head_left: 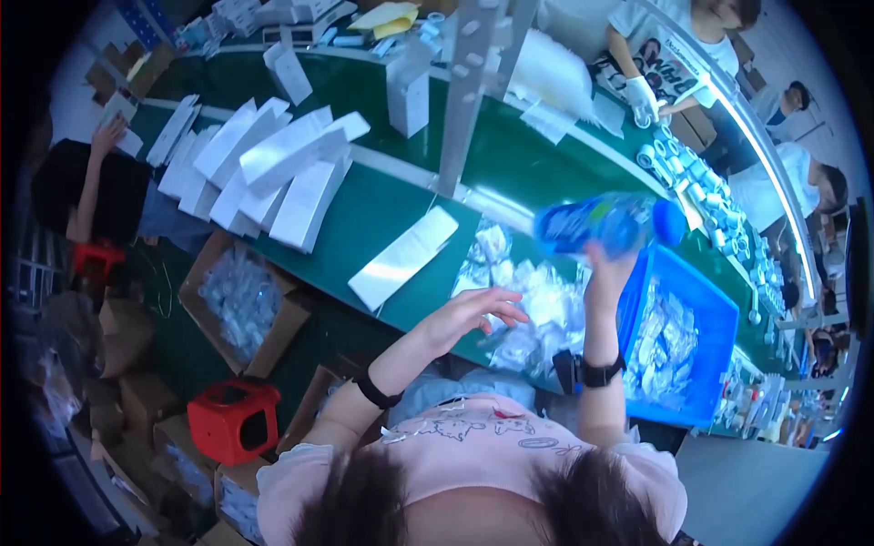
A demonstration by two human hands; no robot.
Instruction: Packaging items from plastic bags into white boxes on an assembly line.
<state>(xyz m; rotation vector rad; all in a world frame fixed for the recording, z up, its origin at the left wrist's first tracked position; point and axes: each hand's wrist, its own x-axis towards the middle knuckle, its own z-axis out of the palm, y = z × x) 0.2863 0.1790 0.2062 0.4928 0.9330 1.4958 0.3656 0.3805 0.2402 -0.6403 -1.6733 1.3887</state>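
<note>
My right hand [607,278] is raised over the workbench, its fingers round a blue bottle [583,226] that lies nearly level. The bottle has a darker blue cap at its right end and is smeared by motion. My left hand [469,316] holds nothing; its fingers are spread above the left side of a heap of clear plastic packets [546,314]. What the packets contain is too blurred to make out. A long white box [404,258] lies flat on the green bench, left of the heap.
A blue bin [724,314] of similar packets stands at my right. Many white boxes [296,200] lean together at the left. A metal post [464,109] rises behind the bench. A red stool [234,420] and cartons [241,300] sit at lower left. Co-workers stand across and left.
</note>
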